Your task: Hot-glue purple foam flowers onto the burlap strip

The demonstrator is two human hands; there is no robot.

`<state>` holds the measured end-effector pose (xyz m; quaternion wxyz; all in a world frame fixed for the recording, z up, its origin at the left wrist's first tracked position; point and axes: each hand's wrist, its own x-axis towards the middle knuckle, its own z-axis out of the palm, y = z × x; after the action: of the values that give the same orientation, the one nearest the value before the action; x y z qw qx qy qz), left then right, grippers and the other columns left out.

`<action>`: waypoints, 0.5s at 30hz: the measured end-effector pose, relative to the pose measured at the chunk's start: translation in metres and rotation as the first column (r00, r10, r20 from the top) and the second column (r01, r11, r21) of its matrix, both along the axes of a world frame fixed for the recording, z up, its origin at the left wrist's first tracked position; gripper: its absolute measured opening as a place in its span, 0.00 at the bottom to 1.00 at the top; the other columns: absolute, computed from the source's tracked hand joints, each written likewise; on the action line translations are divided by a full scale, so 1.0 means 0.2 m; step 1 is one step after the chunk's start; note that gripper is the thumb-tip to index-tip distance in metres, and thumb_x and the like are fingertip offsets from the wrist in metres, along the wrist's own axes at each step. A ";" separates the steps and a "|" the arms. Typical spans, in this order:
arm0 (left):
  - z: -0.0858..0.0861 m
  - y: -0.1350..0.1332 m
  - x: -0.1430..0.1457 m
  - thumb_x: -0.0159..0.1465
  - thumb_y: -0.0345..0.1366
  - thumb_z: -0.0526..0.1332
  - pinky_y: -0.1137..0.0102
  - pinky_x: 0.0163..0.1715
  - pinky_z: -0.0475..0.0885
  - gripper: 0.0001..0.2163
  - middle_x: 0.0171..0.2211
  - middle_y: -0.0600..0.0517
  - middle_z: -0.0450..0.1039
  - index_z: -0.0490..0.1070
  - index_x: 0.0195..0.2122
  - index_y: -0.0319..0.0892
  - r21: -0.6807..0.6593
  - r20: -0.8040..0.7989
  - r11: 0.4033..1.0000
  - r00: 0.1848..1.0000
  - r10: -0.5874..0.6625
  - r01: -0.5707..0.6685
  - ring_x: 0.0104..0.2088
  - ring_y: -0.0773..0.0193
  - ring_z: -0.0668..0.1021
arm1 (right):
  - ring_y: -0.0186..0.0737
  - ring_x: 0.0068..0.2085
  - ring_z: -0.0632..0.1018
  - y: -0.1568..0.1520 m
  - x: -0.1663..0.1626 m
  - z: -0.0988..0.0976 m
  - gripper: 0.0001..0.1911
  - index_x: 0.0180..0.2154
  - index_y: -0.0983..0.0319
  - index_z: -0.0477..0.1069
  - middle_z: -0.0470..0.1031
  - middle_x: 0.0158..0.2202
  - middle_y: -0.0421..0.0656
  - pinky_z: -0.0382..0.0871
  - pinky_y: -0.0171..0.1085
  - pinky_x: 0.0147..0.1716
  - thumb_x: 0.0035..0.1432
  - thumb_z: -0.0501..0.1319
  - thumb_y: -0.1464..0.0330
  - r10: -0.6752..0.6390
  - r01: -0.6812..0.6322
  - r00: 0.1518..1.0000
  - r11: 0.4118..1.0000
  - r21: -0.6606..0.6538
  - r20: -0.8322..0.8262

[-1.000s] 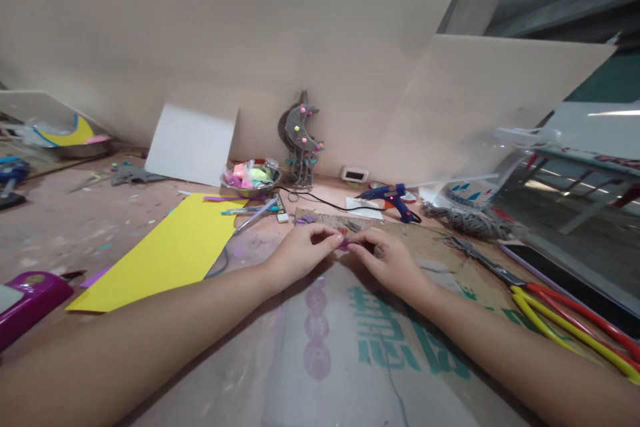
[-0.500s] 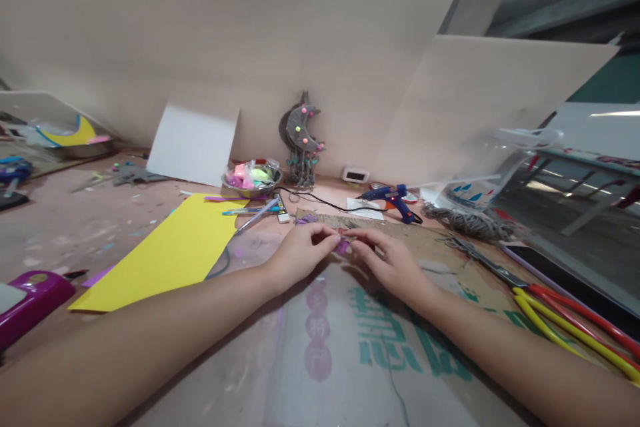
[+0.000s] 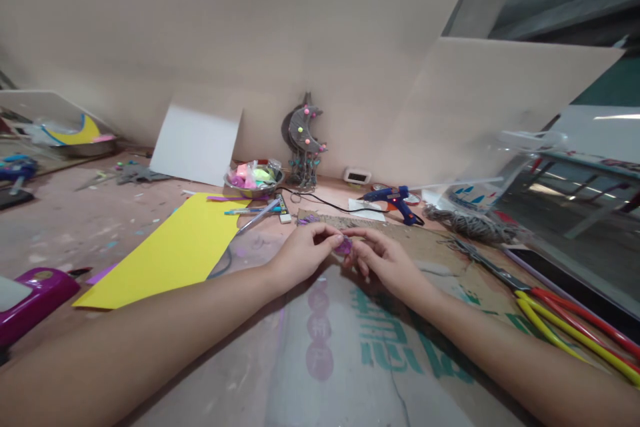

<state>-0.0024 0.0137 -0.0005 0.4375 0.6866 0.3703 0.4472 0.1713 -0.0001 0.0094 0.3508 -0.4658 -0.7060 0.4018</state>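
Where cardboard covers table, left hand pinches purple piece, right hand's grip unclear

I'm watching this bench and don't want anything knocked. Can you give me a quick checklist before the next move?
1. Left hand gripping the purple piece: ok, its fingertips pinch it.
2. Right hand touching that piece: cannot tell, its fingers are right beside it.
3. Glue gun clear of both hands: ok, it lies beyond them.
4. Glue gun tip cool: cannot tell, but a red light shows on the body.
5. Scissors clear of the right forearm: cannot tell, the forearm overlaps a yellow handle in view.
6. Tabletop free of scraps: not ok, small bits lie scattered at left.
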 end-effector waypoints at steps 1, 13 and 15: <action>0.00 0.00 0.00 0.58 0.37 0.55 0.71 0.36 0.68 0.09 0.31 0.50 0.74 0.72 0.32 0.38 0.001 -0.001 1.000 1.000 0.003 -0.003 0.34 0.64 0.74 | 0.31 0.18 0.67 0.00 0.01 0.00 0.20 0.46 0.63 0.67 0.71 0.21 0.39 0.59 0.30 0.15 0.58 0.51 0.58 -0.039 0.038 0.999 0.998 0.043 0.018; 0.03 -0.02 0.00 0.58 0.35 0.55 0.72 0.35 0.67 0.08 0.31 0.51 0.74 0.72 0.31 0.38 0.015 -0.052 1.000 0.998 0.024 -0.024 0.33 0.64 0.74 | 0.37 0.28 0.74 0.02 0.02 0.01 0.12 0.30 0.62 0.74 0.76 0.27 0.41 0.66 0.34 0.27 0.53 0.57 0.61 -0.191 0.137 0.969 0.944 0.301 0.159; 0.03 -0.02 0.00 0.58 0.35 0.55 0.72 0.36 0.67 0.08 0.30 0.51 0.74 0.72 0.31 0.39 0.021 -0.056 1.000 0.998 0.006 -0.005 0.33 0.65 0.74 | 0.35 0.25 0.72 0.01 0.02 0.01 0.13 0.31 0.62 0.74 0.75 0.26 0.41 0.64 0.34 0.24 0.53 0.57 0.60 -0.199 0.152 0.967 0.952 0.267 0.159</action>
<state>-0.0024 0.0087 0.0051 0.4184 0.7024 0.3799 0.4327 0.1748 0.0025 0.0108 0.3751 -0.5137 -0.7363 0.2310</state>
